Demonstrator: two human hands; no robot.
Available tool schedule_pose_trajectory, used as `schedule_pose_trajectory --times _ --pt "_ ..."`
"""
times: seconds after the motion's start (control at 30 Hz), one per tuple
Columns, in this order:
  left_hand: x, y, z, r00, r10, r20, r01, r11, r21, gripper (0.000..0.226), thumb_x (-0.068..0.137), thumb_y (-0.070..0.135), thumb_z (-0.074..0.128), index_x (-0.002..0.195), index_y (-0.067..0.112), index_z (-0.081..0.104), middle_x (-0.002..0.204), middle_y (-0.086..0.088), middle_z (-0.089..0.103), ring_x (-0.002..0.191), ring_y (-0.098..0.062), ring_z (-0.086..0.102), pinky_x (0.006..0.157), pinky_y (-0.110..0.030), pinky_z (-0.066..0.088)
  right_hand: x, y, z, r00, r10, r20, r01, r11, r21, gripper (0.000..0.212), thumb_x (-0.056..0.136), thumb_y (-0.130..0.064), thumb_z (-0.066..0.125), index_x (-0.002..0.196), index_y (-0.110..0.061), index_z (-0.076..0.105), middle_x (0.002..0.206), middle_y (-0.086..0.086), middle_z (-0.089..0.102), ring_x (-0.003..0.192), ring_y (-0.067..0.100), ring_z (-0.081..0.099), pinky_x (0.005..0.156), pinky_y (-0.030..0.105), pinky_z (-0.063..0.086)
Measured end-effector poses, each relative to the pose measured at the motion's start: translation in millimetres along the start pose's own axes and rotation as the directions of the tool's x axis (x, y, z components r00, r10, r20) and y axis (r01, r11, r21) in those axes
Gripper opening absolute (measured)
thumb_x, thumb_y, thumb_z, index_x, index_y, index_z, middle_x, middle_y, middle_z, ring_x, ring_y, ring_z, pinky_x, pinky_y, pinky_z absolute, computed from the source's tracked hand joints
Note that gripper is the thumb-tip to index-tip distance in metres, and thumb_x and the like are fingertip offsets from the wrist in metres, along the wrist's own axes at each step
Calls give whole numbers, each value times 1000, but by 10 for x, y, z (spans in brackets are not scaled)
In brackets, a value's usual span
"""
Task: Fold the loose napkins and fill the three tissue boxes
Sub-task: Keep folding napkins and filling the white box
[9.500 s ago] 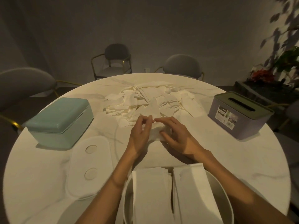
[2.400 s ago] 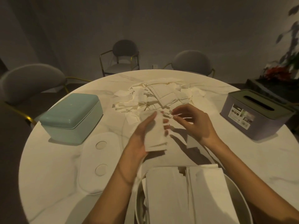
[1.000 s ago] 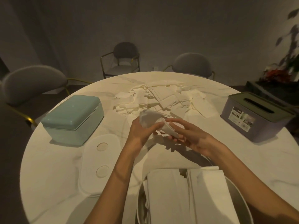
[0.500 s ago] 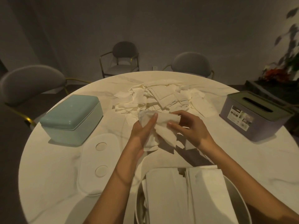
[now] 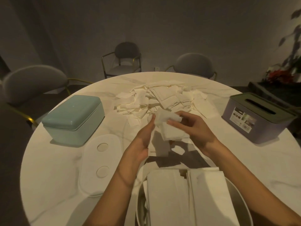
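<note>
A white napkin [image 5: 169, 128] is held above the round white table [image 5: 53, 168], between both hands. My left hand [image 5: 143, 141] lies against its left edge with straight fingers. My right hand [image 5: 193, 128] pinches its upper right part with thumb and fingers. Behind them lies a heap of loose napkins [image 5: 162, 100]. A white open box [image 5: 241, 204] at the near edge holds two stacks of folded napkins [image 5: 187, 196]. A teal box [image 5: 73, 118] with its lid on stands at the left, and a purple box [image 5: 259, 118] with a slotted dark lid at the right.
A white lid [image 5: 101, 162] with two round dimples lies flat on the table left of my left arm. Several grey chairs [image 5: 34, 82] stand round the far side of the table. A plant with red flowers [image 5: 280, 75] is at the far right.
The napkin picked from the heap has been turned and partly folded between my hands. My right hand's grip has shifted to its top right corner.
</note>
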State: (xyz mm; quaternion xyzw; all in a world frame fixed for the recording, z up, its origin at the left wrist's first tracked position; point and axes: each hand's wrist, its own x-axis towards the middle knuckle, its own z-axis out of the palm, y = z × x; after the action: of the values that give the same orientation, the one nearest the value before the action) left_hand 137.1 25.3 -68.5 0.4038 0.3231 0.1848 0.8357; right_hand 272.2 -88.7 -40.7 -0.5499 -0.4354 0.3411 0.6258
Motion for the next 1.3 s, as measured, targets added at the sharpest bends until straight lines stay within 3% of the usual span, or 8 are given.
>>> schedule_pose_trajectory --times 0.1,0.2,0.47,0.6,0.7,1.0,1.13,1.3 --pt "18 -43 45 993 5 122 -9 999 35 51 102 53 57 131 12 69 111 -17 71 92 -32 70 77 -44 60 14 105 13 998 14 -66 -22 991 -132 23 84 -16 80 101 -2 75 92 9 76 83 25 73 67 35 60" --pt "11 -87 61 985 -16 170 23 999 -39 67 99 69 46 128 15 72 118 -19 71 104 -39 67 95 -55 53 31 146 -9 991 67 -118 -78 993 -90 24 82 -15 83 100 -1 75 81 7 75 71 22 70 55 31 57" --pt "-53 -58 42 961 -72 267 73 997 6 84 83 80 53 130 12 66 98 -20 70 81 -34 68 79 -48 55 71 182 -57 988 -18 -155 -41 930 -366 21 84 -39 79 100 -25 79 89 -10 76 79 8 69 67 18 53" --pt "-103 -27 22 976 -47 212 16 989 148 53 90 56 65 113 9 71 92 -18 73 76 -32 70 77 -47 57 118 179 -40 984 -92 -154 23 916 -400 16 86 -37 78 98 -27 81 90 -16 76 82 0 66 69 14 51" --pt "-57 59 -141 988 109 105 -111 994 11 30 100 26 61 120 4 65 92 -16 74 73 -28 70 72 -43 60 210 202 -46 962 -218 -168 121 883 -453 18 93 -32 72 107 -25 79 100 -17 76 90 0 68 74 13 52" --pt "-51 229 -676 942 317 -106 -333 862 -383 39 103 19 49 89 9 84 102 -13 73 91 -26 69 99 -42 49 512 456 224 913 48 406 318 542 -778 84 78 -67 75 148 -31 47 152 -15 46 135 4 42 112 25 35" --pt "-55 270 -721 934 336 -119 -355 841 -408 40 103 18 45 92 7 82 103 -14 69 91 -26 66 93 -39 49 614 466 314 870 -69 488 478 359 -802 66 87 -72 61 140 -32 58 145 -14 54 130 5 47 106 26 41" --pt "-20 269 -712 920 351 -171 -391 843 -370 49 105 16 45 76 11 84 88 -10 75 76 -22 72 79 -37 58 592 585 292 825 -307 476 552 252 -795 28 98 -42 63 113 -20 72 112 -4 71 98 16 64 80 32 54"
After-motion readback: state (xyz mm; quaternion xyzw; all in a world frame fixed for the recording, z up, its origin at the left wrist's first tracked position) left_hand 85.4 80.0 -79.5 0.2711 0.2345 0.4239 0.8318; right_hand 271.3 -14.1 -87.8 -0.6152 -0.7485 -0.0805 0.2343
